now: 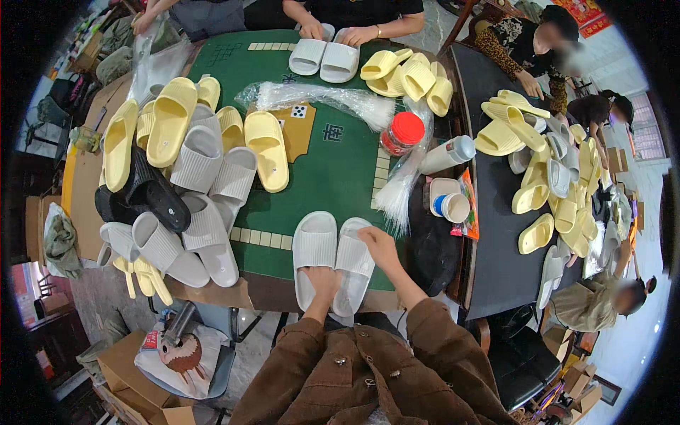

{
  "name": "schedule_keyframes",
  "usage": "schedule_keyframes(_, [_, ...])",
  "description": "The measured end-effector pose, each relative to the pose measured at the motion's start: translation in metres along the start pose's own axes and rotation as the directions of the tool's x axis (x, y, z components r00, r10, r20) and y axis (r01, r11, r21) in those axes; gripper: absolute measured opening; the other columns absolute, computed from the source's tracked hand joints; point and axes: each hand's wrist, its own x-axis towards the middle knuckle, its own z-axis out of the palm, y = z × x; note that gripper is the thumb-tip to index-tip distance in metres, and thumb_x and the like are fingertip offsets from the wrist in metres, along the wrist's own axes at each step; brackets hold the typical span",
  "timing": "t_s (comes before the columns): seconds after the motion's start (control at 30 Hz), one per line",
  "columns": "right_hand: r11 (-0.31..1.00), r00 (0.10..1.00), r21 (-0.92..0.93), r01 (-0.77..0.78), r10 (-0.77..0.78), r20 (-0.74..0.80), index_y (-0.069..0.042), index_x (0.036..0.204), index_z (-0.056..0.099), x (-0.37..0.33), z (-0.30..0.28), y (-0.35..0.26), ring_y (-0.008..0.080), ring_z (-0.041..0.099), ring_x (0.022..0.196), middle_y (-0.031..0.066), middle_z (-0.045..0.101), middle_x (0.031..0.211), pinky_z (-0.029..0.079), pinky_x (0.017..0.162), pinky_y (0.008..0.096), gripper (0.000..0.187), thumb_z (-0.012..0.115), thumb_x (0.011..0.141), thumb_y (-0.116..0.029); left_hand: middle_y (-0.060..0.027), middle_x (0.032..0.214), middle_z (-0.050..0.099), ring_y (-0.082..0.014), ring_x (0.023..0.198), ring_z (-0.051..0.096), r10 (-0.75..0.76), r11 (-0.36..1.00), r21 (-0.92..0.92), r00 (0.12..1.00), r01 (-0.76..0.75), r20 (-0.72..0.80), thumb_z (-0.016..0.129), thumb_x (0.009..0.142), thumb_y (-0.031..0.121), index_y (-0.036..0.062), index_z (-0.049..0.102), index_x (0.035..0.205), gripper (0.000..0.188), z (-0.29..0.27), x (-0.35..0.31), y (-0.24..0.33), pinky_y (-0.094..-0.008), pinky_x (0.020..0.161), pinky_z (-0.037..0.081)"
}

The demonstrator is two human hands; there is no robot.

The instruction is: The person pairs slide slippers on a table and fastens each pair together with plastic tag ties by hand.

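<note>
In the lower middle of the frame, two pale grey slippers lie side by side on the near edge of the green worktop [333, 170], soles down and toes pointing away from the person. The left hand [322, 282] rests on the heel end of the left grey slipper [314, 256]; its fingers look laid flat over the heel, pressing more than clenching, though the fingertips are too small to see clearly. The right hand [379, 246] lies on the upper part of the right grey slipper [353, 263], near the strap, with the fingers spread loosely and not closed around it.

The two slippers touch along their inner sides but are not quite even: the right one sits a little lower and is slightly turned. To pair them well, I judge it best to hold each slipper steady by its own hand and bring heels and toes level before lifting (otherwise one can slide over the worktop edge, which is very near).

At the left of the frame a mixed pile of slippers [185, 166], yellow, grey and black, is heaped. Clear plastic bags [319, 98] lie in the upper middle, and a jar with a red lid [402, 132] stands to their right. Other people's hands hold a second grey pair [324, 59] at the top.
</note>
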Motion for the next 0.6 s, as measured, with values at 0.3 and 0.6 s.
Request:
schedule_keyframes(0.3, [0.969,0.991,-0.242,-0.046,0.014,-0.134,-0.007,0.074,0.065,0.034,0.048,0.008,0.0314,0.061,0.071,0.0146,0.064,0.078,0.048,0.063,0.0410,0.016,0.062,0.070,-0.023,-0.0140,0.077,0.061,-0.0351,0.079,0.053,-0.019,0.989,0.151,0.994,0.003,0.104,0.055,0.063,0.025,0.0051,0.062,0.066,0.022,0.005,-0.003,-0.003,-0.0574,0.078,0.029])
schedule_keyframes(0.6, [0.977,0.987,-0.210,-0.025,-0.008,-0.158,-0.004,0.074,0.061,0.033,0.046,0.002,0.0281,0.063,0.070,0.0127,0.064,0.073,0.049,0.064,0.0356,0.018,0.063,0.069,-0.021,-0.0164,0.088,0.062,-0.0366,0.090,0.052,-0.021,0.997,0.070,1.000,0.021,0.005,0.055,0.064,0.031,0.0038,0.065,0.079,0.033,0.001,0.000,-0.002,-0.0619,0.087,0.025])
